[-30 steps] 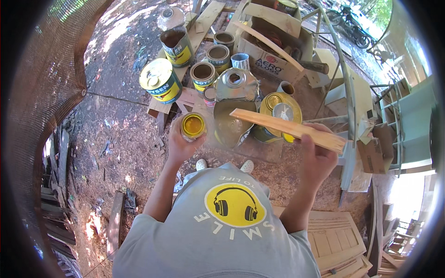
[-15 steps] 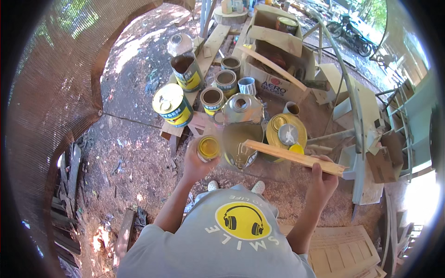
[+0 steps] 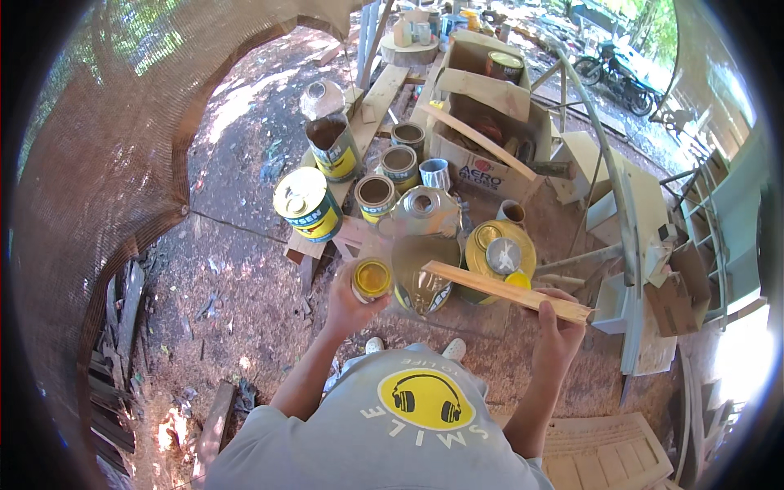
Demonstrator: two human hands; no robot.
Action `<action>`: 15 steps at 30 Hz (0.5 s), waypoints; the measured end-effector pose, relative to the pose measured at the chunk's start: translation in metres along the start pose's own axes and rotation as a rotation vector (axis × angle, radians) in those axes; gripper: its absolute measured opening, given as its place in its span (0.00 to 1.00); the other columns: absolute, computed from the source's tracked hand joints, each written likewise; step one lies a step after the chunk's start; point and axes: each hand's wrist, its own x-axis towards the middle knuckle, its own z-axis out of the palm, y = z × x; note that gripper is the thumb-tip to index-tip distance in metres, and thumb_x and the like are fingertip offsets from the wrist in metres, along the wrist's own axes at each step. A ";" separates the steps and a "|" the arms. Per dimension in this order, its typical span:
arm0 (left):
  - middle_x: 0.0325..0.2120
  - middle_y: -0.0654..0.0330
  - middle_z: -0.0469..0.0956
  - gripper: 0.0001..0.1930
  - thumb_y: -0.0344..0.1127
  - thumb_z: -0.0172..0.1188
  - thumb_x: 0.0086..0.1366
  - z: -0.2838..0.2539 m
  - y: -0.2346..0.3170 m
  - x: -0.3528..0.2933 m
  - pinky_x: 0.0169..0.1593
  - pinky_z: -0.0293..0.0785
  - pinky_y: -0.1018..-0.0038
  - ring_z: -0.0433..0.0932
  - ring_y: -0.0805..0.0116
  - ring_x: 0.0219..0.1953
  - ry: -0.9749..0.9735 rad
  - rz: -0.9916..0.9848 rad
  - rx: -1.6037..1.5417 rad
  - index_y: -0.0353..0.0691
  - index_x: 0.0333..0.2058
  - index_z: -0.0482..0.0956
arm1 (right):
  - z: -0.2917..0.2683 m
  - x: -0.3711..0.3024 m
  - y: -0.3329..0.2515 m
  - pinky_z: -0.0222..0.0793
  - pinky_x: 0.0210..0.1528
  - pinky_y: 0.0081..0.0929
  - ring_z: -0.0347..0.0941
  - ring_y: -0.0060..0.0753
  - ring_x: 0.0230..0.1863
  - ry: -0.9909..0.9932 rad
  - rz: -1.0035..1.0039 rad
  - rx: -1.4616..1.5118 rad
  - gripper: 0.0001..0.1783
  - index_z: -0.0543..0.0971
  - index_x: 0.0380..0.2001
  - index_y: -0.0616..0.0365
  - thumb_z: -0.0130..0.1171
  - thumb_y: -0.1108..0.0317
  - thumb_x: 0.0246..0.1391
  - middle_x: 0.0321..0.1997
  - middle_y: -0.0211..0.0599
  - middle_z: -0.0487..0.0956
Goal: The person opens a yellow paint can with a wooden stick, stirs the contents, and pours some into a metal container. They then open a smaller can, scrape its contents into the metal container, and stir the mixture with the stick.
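My left hand [image 3: 346, 307] is wrapped round a small can [image 3: 372, 279] with yellow in it, held upright. In my right hand [image 3: 559, 325] I grip the right end of a flat wooden stick [image 3: 502, 287]. The stick slants across toward the left, and its far tip lies over a large open paint can [image 3: 426, 251] with a brownish inside. A clear bottle-like container [image 3: 425, 209] stands just behind that can. On its right sits a big can with a yellow top [image 3: 523, 237], with a round grey lid [image 3: 504, 256] on it.
Several open paint cans [image 3: 375, 194] stand behind, along with a closed yellow-and-blue can [image 3: 307, 202] at the left. Farther back is an open cardboard box [image 3: 488, 163] with a wooden strip across it. A metal pole [image 3: 608, 155] rises at the right; panelled boards [image 3: 604, 449] lie behind me at lower right.
The view has shifted slightly. The wooden stick and my right hand have moved a little left, the stick's tip further over the large can. Both hands keep their grips.
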 end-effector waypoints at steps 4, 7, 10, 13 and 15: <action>0.48 0.50 0.80 0.34 0.30 0.80 0.44 -0.002 0.004 -0.001 0.59 0.73 0.57 0.78 0.47 0.53 0.012 0.020 -0.004 0.39 0.53 0.78 | 0.005 0.001 0.003 0.84 0.43 0.27 0.84 0.33 0.41 0.025 -0.022 -0.015 0.13 0.79 0.50 0.73 0.62 0.75 0.66 0.45 0.48 0.84; 0.49 0.50 0.80 0.34 0.30 0.80 0.44 -0.003 0.006 -0.001 0.59 0.73 0.57 0.78 0.47 0.53 0.011 0.008 -0.002 0.39 0.54 0.78 | 0.003 0.003 0.008 0.85 0.43 0.27 0.84 0.32 0.41 0.024 -0.039 -0.045 0.13 0.79 0.50 0.73 0.61 0.75 0.66 0.45 0.48 0.84; 0.49 0.50 0.80 0.35 0.30 0.80 0.45 -0.003 0.008 0.000 0.60 0.72 0.57 0.78 0.47 0.54 0.005 0.004 -0.002 0.39 0.54 0.78 | 0.002 0.003 0.008 0.85 0.44 0.26 0.84 0.30 0.42 0.024 -0.030 -0.057 0.12 0.79 0.50 0.72 0.62 0.76 0.66 0.45 0.46 0.84; 0.50 0.50 0.80 0.35 0.30 0.79 0.45 0.000 0.004 -0.002 0.60 0.72 0.57 0.77 0.47 0.55 0.007 0.018 0.000 0.39 0.55 0.78 | 0.002 0.001 0.003 0.85 0.46 0.26 0.83 0.29 0.45 0.020 0.003 -0.018 0.11 0.80 0.49 0.71 0.63 0.78 0.64 0.46 0.44 0.84; 0.50 0.50 0.80 0.35 0.31 0.79 0.45 0.001 0.001 -0.004 0.61 0.72 0.56 0.77 0.47 0.55 0.000 0.024 0.004 0.40 0.55 0.78 | 0.004 0.000 0.000 0.84 0.45 0.26 0.83 0.29 0.44 0.018 0.009 -0.031 0.11 0.80 0.48 0.71 0.63 0.78 0.64 0.46 0.44 0.84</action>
